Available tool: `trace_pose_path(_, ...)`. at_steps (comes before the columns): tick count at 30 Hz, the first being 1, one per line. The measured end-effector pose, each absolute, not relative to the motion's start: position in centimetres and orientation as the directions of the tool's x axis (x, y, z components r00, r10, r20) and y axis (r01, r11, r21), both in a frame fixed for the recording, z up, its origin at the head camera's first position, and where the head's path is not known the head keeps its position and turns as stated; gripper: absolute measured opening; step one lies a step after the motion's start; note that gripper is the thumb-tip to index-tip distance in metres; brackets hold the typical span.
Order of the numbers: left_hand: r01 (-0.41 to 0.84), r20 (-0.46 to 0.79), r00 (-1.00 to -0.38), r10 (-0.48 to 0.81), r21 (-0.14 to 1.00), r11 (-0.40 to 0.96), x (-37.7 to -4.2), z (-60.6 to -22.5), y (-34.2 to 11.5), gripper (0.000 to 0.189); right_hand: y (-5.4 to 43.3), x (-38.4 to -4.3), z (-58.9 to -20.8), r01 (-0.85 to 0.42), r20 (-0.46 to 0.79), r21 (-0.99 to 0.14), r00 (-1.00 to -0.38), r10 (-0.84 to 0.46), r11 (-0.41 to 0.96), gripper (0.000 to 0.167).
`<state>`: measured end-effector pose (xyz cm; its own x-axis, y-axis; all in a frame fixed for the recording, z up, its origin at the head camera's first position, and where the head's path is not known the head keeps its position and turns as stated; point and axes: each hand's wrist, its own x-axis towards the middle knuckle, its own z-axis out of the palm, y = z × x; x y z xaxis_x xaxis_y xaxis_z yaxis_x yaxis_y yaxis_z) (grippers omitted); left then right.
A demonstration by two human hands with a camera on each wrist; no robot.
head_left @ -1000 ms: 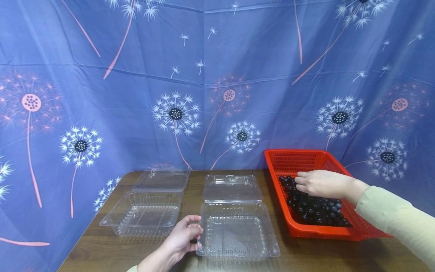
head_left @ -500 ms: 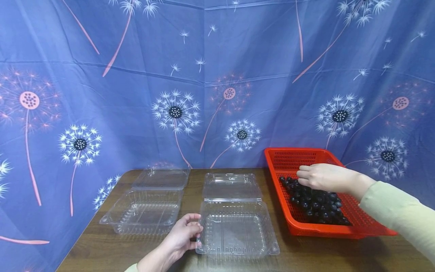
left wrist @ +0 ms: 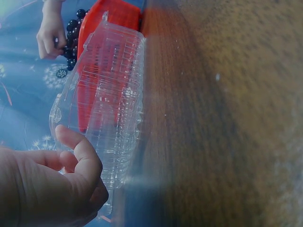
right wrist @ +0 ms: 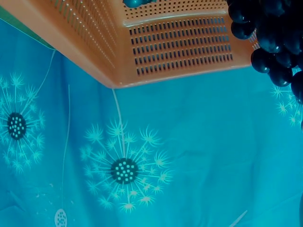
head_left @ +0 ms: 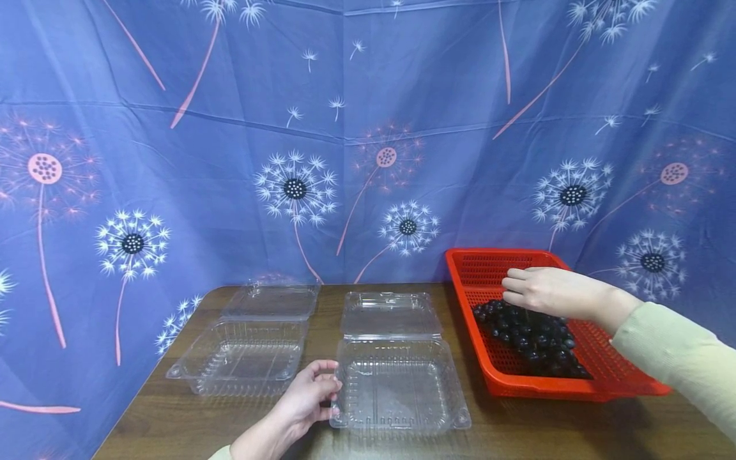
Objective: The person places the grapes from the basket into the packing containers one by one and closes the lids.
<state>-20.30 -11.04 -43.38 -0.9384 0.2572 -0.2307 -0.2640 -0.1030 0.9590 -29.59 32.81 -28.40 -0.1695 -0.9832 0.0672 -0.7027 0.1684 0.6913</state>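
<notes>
My right hand (head_left: 543, 291) is above the red basket (head_left: 540, 387) and holds a bunch of dark grapes (head_left: 535, 342) by its top. In the left wrist view the bunch (left wrist: 72, 40) hangs from that hand's fingers along the basket's side. At the upper right of the right wrist view the grapes (right wrist: 279, 40) show close up, with the right hand out of sight. My left hand (head_left: 305, 399) pinches the left rim of a clear plastic clamshell container (head_left: 402, 423), whose lid (head_left: 393, 319) lies folded back. No contents show inside it.
Another clear clamshell container (head_left: 247, 387) stands to the left with its lid back. Both containers and the basket rest on a brown wooden table (head_left: 172, 428). A blue dandelion-print cloth (head_left: 230, 160) hangs behind the table.
My right hand has risen over the basket, pulling the grape bunch upward with it. The left hand keeps its hold on the container rim.
</notes>
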Motion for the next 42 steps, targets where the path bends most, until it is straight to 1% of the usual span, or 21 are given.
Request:
trace_pose_path(2,-0.263,-0.229,-0.939,0.257,0.959,-0.107,-20.3,-43.4,-11.0,0.048,32.8,-29.5,-28.1,-0.702,0.067,0.692,-0.173,-0.983,0.171,0.023)
trace_pose_path(6,-0.261,-0.227,-0.940,0.255,0.959,-0.110,-20.3,-43.3,-11.0,0.047,32.7,-29.2,-27.4,-0.705,0.056,0.686,-0.192,-0.980,0.177,0.031)
trace_pose_path(8,-0.262,-0.228,-0.940,0.254,0.959,-0.111,-20.3,-43.3,-11.0,0.047,32.8,-29.1,-27.1,-0.709,0.056,0.683,-0.187,-0.981,0.174,0.037)
trace_pose_path(10,-0.262,-0.227,-0.940,0.255,0.958,-0.113,-20.3,-43.3,-11.0,0.047,32.8,-29.0,-26.8,-0.708,0.057,0.685,-0.188,-0.980,0.175,0.038)
trace_pose_path(17,-0.265,-0.228,-0.938,0.262,0.958,-0.112,-20.3,-43.1,-11.1,0.047,32.7,-28.6,-25.8,-0.692,0.056,0.701,-0.186,-0.981,0.171,0.053)
trace_pose_path(19,-0.265,-0.228,-0.938,0.262,0.958,-0.112,-20.3,-43.1,-11.0,0.047,32.6,-28.5,-25.4,-0.680,0.050,0.713,-0.189,-0.981,0.168,0.054)
trace_pose_path(21,-0.264,-0.228,-0.938,0.262,0.958,-0.113,-20.3,-43.1,-11.0,0.047,32.6,-28.3,-25.2,-0.671,0.046,0.723,-0.194,-0.980,0.167,0.053)
trace_pose_path(24,-0.264,-0.227,-0.939,0.259,0.957,-0.117,-20.2,-43.1,-11.0,0.047,32.5,-28.2,-24.9,-0.658,0.047,0.736,-0.184,-0.982,0.159,0.041)
trace_pose_path(29,-0.264,-0.226,-0.939,0.258,0.957,-0.120,-20.2,-43.0,-11.0,0.045,32.2,-28.3,-24.6,-0.671,0.100,0.723,-0.134,-0.986,0.164,0.034)
trace_pose_path(31,-0.263,-0.226,-0.939,0.258,0.957,-0.122,-20.2,-43.0,-11.0,0.045,31.9,-28.4,-24.4,-0.683,0.129,0.709,-0.124,-0.984,0.179,0.030)
trace_pose_path(34,-0.263,-0.225,-0.939,0.260,0.957,-0.124,-20.2,-43.0,-11.0,0.044,31.5,-28.5,-24.1,-0.704,0.181,0.679,-0.112,-0.977,0.207,0.025)
trace_pose_path(37,-0.262,-0.223,-0.939,0.262,0.957,-0.124,-20.2,-43.0,-11.0,0.044,31.0,-28.5,-23.8,-0.739,0.244,0.630,-0.105,-0.964,0.240,0.028)
trace_pose_path(40,-0.261,-0.221,-0.939,0.263,0.957,-0.125,-20.2,-43.1,-11.0,0.045,30.7,-28.4,-23.7,-0.769,0.309,0.570,-0.125,-0.943,0.289,0.032)
trace_pose_path(42,-0.260,-0.220,-0.939,0.263,0.957,-0.127,-20.2,-43.1,-11.0,0.045,30.4,-28.4,-23.6,-0.785,0.349,0.530,-0.141,-0.926,0.319,0.030)
